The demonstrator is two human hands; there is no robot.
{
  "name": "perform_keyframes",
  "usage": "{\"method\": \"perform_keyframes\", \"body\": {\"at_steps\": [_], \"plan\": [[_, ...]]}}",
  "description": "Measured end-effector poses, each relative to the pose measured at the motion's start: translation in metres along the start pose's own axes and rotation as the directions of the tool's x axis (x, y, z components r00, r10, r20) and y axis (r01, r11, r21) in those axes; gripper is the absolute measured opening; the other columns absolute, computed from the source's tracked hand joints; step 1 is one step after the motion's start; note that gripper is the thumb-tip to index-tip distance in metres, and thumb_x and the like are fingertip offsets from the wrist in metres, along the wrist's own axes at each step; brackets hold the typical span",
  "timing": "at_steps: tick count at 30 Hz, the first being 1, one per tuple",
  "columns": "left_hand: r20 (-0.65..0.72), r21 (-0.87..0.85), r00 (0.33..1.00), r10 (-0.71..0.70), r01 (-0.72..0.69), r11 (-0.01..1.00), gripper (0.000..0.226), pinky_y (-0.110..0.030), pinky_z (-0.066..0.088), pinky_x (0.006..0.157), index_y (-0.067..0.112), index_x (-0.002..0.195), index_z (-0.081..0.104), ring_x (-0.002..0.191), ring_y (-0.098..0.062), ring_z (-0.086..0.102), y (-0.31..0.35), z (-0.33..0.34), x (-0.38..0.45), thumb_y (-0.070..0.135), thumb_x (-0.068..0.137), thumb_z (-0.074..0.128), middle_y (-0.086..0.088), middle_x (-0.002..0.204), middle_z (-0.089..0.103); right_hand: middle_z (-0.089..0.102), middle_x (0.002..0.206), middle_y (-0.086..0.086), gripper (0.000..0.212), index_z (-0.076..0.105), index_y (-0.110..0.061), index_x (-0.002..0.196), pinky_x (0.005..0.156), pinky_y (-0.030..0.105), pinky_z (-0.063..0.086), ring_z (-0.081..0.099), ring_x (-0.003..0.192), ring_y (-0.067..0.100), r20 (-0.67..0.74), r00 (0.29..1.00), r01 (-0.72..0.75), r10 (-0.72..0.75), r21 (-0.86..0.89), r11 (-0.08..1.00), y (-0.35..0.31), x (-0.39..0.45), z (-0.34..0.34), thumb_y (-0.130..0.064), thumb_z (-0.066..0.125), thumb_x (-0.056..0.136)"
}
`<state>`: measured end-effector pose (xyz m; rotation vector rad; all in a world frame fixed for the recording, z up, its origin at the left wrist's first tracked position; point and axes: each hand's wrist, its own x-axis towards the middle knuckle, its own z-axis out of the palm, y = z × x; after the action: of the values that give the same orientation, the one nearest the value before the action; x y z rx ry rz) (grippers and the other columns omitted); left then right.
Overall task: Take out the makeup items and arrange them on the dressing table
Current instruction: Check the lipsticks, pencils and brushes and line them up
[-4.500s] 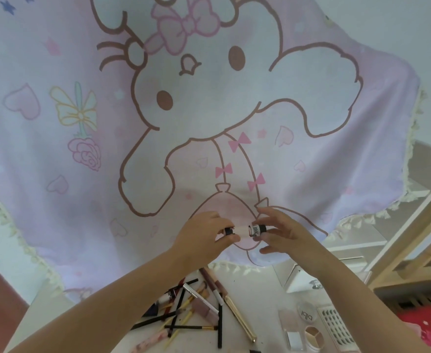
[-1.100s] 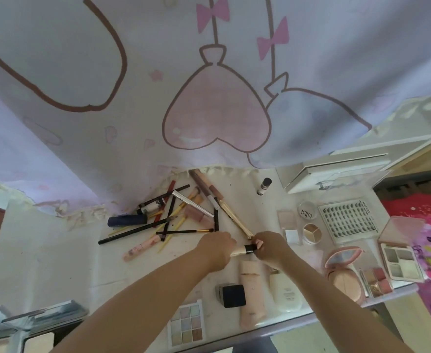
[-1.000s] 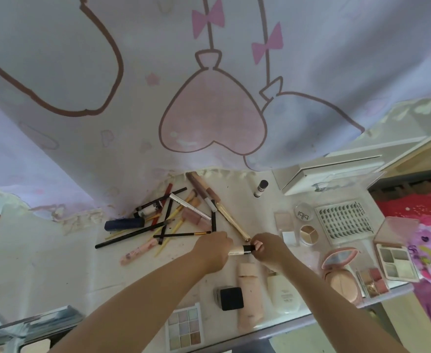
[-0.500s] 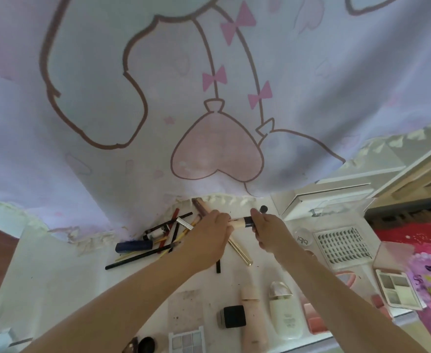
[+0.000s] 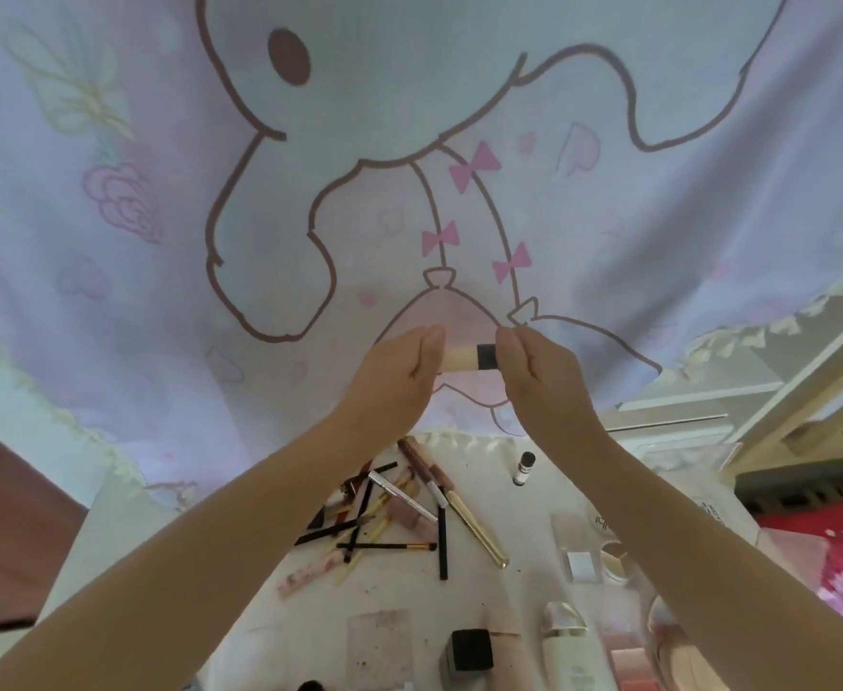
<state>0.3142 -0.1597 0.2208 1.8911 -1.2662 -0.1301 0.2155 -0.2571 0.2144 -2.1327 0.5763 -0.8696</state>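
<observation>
I hold a small beige tube with a black cap level in the air in front of the cartoon cloth. My left hand grips the beige body, and my right hand pinches the black cap end. Below them the white dressing table carries a loose pile of pencils, brushes and lip tubes, a gold tube, a small white bottle with a black cap, a black square compact and a white pump bottle.
A large pink and lilac cloth with a cartoon rabbit hangs behind the table. White boxes sit at the back right. Palettes and small jars lie along the right side, partly hidden by my right forearm. A pink bedspread shows far right.
Both hands have lifted the beige tube from low over the table up in front of the cloth. My view has tilted upward, showing more of the cloth and less of the table.
</observation>
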Motion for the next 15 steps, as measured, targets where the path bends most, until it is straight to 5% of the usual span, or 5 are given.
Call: {"method": "perform_keyframes", "body": {"at_steps": [5, 7, 9, 11, 15], "plan": [[0.045, -0.005, 0.997, -0.058, 0.058, 0.998, 0.032, -0.012, 0.034, 0.049, 0.025, 0.067, 0.033, 0.051, -0.007, 0.031, 0.000, 0.004, -0.006, 0.022, 0.098, 0.027, 0.006, 0.059, 0.033, 0.049, 0.056, -0.006, 0.028, 0.046, -0.029, 0.071, 0.047, 0.007, 0.039, 0.050, 0.046, -0.003, 0.177, 0.984, 0.000, -0.011, 0.065, 0.998, 0.001, 0.004, -0.016, -0.012, 0.040, 0.093], [0.121, 0.034, 0.992, 0.018, -0.022, 0.999, 0.014, -0.010, 0.035, 0.051, 0.021, 0.090, 0.041, 0.054, -0.004, 0.034, 0.004, 0.001, -0.008, 0.025, 0.097, 0.030, 0.010, 0.065, 0.035, 0.053, 0.064, -0.005, 0.029, 0.051, -0.030, 0.079, 0.053, 0.009, 0.044, 0.053, 0.051, -0.003, 0.179, 0.984, -0.023, -0.010, 0.182, 0.983, 0.002, 0.006, -0.027, -0.007, 0.042, 0.092], [0.124, 0.088, 0.990, 0.059, -0.070, 0.994, 0.023, -0.012, 0.034, 0.052, 0.013, 0.115, 0.039, 0.057, -0.003, 0.036, 0.010, -0.002, -0.005, 0.025, 0.096, 0.034, 0.014, 0.070, 0.035, 0.058, 0.072, -0.001, 0.030, 0.054, -0.026, 0.082, 0.057, 0.014, 0.047, 0.056, 0.057, -0.001, 0.192, 0.981, -0.065, 0.006, 0.300, 0.952, 0.000, 0.007, -0.036, 0.000, 0.042, 0.091], [0.095, 0.138, 0.992, 0.081, -0.094, 0.986, 0.026, -0.016, 0.028, 0.049, 0.009, 0.117, 0.040, 0.057, -0.003, 0.036, 0.017, -0.007, 0.002, 0.024, 0.096, 0.036, 0.014, 0.070, 0.035, 0.061, 0.078, 0.002, 0.028, 0.056, -0.020, 0.084, 0.058, 0.015, 0.049, 0.059, 0.061, 0.002, 0.176, 0.984, -0.087, 0.020, 0.385, 0.919, -0.005, 0.008, -0.044, 0.004, 0.044, 0.090], [0.047, 0.178, 0.978, 0.202, -0.207, 0.962, 0.026, -0.020, 0.026, 0.059, 0.003, 0.113, 0.048, 0.073, -0.014, 0.045, 0.034, -0.016, 0.013, 0.020, 0.094, 0.041, 0.001, 0.088, 0.047, 0.062, 0.062, 0.003, 0.020, 0.058, -0.010, 0.079, 0.044, 0.016, 0.045, 0.056, 0.045, 0.007, 0.175, 0.973, -0.207, 0.148, 0.388, 0.898, -0.017, 0.011, -0.057, -0.021, 0.046, 0.091]]}}
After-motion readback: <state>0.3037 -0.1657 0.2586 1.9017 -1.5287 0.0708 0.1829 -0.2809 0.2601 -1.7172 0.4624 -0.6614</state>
